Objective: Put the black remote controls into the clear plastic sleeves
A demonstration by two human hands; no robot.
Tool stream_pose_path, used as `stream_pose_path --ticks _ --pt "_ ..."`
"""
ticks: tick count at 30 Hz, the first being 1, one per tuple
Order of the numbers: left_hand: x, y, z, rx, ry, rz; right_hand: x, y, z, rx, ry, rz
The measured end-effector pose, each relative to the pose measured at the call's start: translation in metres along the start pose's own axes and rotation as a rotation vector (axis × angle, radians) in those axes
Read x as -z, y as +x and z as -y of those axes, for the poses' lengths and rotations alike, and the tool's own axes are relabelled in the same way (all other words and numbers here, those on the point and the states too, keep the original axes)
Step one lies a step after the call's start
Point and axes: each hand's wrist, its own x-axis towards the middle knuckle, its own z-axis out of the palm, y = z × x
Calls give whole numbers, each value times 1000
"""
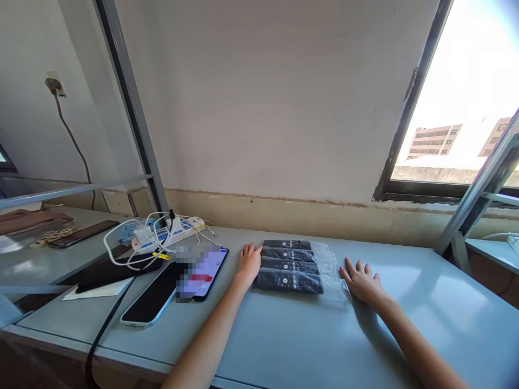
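Observation:
Several black remote controls [290, 281] in clear plastic bags lie side by side in a stack-like row on the pale table, their loose bag ends [334, 286] pointing right. My left hand [248, 266] rests at the left ends of the remotes, fingers stretched out and touching or almost touching them. At the other side, my right hand [363, 281] lies flat with its fingers spread, its fingertips by the edge of the clear bags. Neither hand grips anything.
Left of my arm are a phone with a lit screen [206, 275], a dark-screened phone [156, 294], and a power strip [190, 229] with tangled white cables. Another person's hand [34, 220] is at the far left near a brown phone [83, 234]. Metal posts [140, 124] flank the table.

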Motion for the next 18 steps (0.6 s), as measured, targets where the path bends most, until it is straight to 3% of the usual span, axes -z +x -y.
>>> stream_pose_path --ticks 18 --pt "-4 1 4 -27 -2 -17 -1 1 0 -18 33 4"
